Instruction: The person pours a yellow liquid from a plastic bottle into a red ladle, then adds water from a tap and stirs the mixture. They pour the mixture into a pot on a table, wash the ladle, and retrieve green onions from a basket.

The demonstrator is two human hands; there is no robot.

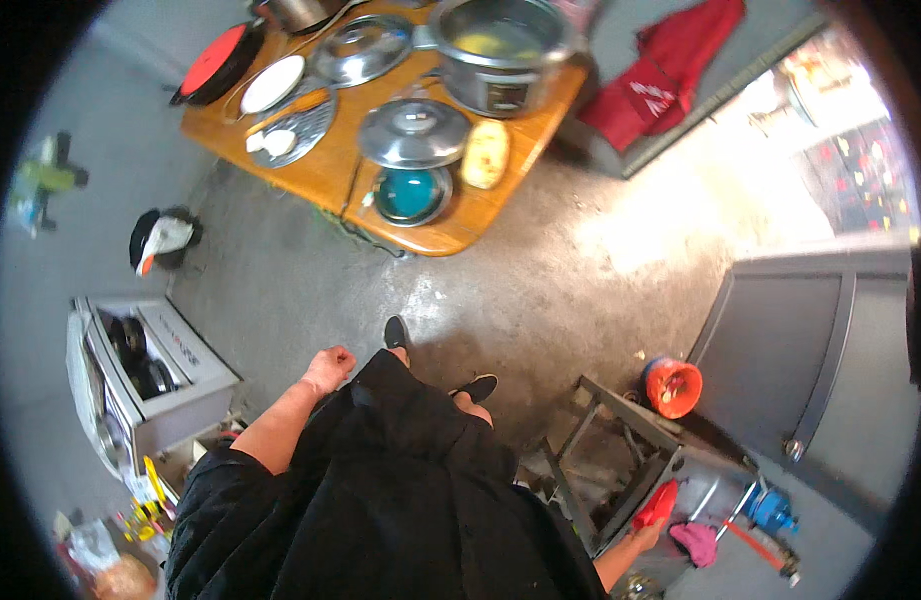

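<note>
My left hand (331, 370) hangs beside the black garment on my body, fingers curled, with nothing seen in it. At the lower right, my right hand (645, 535) grips a red object (658, 504), perhaps a cloth or a small dish, over a metal sink or counter (706, 480). A pink cloth (695, 544) lies close by that hand. In front of me stands a wooden table (430, 241) with a large steel pot (498, 60), steel lids (413, 133), a teal bowl (409, 195), a yellow oblong item (486, 154) and a white plate (273, 84).
An orange bucket (673, 388) stands by the grey door (775, 337). To the left is a white cabinet (187, 390) holding dark pots. A red apron or cloth (640, 94) hangs at the upper right. Near the sink are a blue plastic bottle (769, 510) and a metal frame (573, 480).
</note>
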